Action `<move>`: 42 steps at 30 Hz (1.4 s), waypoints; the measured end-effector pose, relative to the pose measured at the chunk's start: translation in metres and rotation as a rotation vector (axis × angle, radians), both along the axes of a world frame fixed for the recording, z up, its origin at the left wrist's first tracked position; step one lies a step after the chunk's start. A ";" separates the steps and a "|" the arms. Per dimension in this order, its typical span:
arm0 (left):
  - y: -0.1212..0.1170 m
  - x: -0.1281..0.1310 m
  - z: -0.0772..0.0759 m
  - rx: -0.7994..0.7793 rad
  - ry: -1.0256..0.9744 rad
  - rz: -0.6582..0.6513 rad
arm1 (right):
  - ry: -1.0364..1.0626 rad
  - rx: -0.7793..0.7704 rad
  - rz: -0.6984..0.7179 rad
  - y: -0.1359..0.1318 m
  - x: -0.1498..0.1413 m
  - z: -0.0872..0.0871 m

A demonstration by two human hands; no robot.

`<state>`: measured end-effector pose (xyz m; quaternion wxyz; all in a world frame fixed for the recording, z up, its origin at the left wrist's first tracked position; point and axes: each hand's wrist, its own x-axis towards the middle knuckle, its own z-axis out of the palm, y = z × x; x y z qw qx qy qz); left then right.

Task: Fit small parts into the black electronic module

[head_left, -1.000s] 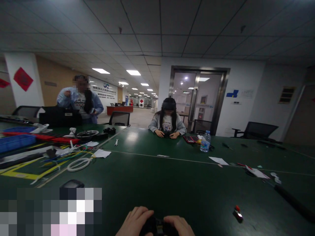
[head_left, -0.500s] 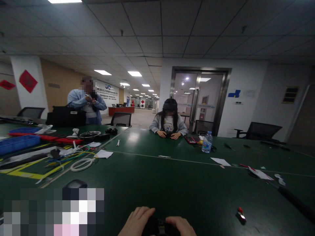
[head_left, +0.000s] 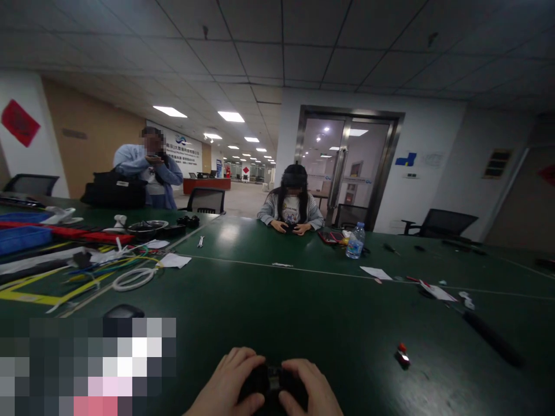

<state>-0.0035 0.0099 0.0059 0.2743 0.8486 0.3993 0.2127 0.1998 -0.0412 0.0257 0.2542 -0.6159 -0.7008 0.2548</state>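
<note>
At the bottom centre of the head view, both my hands grip a small black object point(head_left: 274, 377) with two rounded sides and a narrower piece between them. Its exact kind I cannot make out, as fingers cover much of it. My left hand point(head_left: 232, 382) wraps its left side, thumb along the near edge. Around the right side curls my right hand point(head_left: 310, 386), its thumb also on the near edge. Under them is the dark green table point(head_left: 243, 306). A small red and silver item point(head_left: 403, 356) lies to the right of my right hand.
Across the table a person point(head_left: 292, 202) sits holding a small black thing; another person point(head_left: 150, 167) stands at the left. A water bottle point(head_left: 355, 241), a black-handled tool point(head_left: 492, 338), a coiled white cable point(head_left: 133, 278) and blue trays point(head_left: 23, 240) lie about. Blurred blocks cover the lower left.
The view has tilted down and turned slightly right, so the table things sit higher and further left. My hands show more fully, and both thumbs now appear on the black object's near side.
</note>
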 end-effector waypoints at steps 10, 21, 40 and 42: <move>-0.021 0.005 0.031 -0.057 -0.027 0.053 | 0.050 0.022 0.052 -0.006 -0.005 0.014; -0.016 0.005 0.032 -0.072 0.021 0.037 | 0.036 0.050 0.091 -0.004 -0.008 0.016; -0.023 0.006 0.037 -0.158 -0.072 0.070 | 0.206 0.098 0.063 -0.004 0.000 0.013; -0.024 0.005 0.038 -0.174 -0.093 0.083 | 0.254 0.101 0.023 -0.003 0.003 0.012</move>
